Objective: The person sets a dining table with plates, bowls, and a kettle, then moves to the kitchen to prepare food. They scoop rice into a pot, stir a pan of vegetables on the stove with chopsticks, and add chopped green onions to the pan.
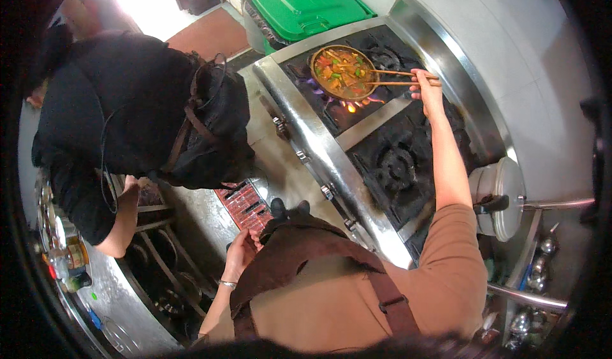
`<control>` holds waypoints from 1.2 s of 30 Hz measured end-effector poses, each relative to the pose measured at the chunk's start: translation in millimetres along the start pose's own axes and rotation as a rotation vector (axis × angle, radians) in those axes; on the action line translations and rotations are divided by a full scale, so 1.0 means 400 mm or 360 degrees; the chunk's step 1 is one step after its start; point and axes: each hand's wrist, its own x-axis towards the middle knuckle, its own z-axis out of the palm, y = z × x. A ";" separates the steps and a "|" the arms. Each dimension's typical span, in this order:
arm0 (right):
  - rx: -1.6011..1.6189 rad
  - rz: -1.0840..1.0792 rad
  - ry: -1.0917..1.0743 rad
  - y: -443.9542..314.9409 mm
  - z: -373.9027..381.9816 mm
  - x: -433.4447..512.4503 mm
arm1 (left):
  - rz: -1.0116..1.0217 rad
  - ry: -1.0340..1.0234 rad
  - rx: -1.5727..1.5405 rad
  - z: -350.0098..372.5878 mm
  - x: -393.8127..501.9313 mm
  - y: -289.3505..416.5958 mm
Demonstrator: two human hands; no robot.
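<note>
My right hand (427, 93) holds a pair of long wooden chopsticks (394, 84), spread a little apart. Their tips reach the right side of a round pan (313, 74) on the far burner. Inside is a stew (342, 72) of brownish pieces with green and red bits in sauce. Orange and violet flames (353, 105) show under the pan's near side. Down by my waist, my left hand (240, 254) is next to the dark brown apron (287, 268). Its fingers are bent and partly hidden, so I cannot see whether it holds anything.
A bare burner (397, 163) lies nearer me, with a lidded metal pot (497, 201) to its right. Burner knobs (326, 192) line the stove front. Another person in black (134, 110) bends over at left, by a steel counter (114, 306). A green bin (306, 7) stands beyond the stove.
</note>
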 end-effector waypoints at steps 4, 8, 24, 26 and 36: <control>0.0055 0.0287 0.0019 0.093 0.030 0.021 | -0.0037 -0.0012 -0.0008 0.000 0.036 0.012; 0.0496 0.0229 0.0315 0.177 0.093 0.085 | 0.0085 -0.0109 0.0136 -0.017 0.051 0.032; -0.0286 -0.0175 -0.0028 -0.054 0.090 0.058 | -0.0089 -0.0040 -0.0193 0.036 0.084 0.065; -0.0218 -0.0068 -0.0038 -0.032 0.045 0.067 | -0.0067 -0.0030 -0.0203 0.029 0.083 0.058; 0.0441 -0.0021 0.0491 0.175 0.112 0.097 | -0.0058 0.0031 -0.0133 0.016 0.079 0.057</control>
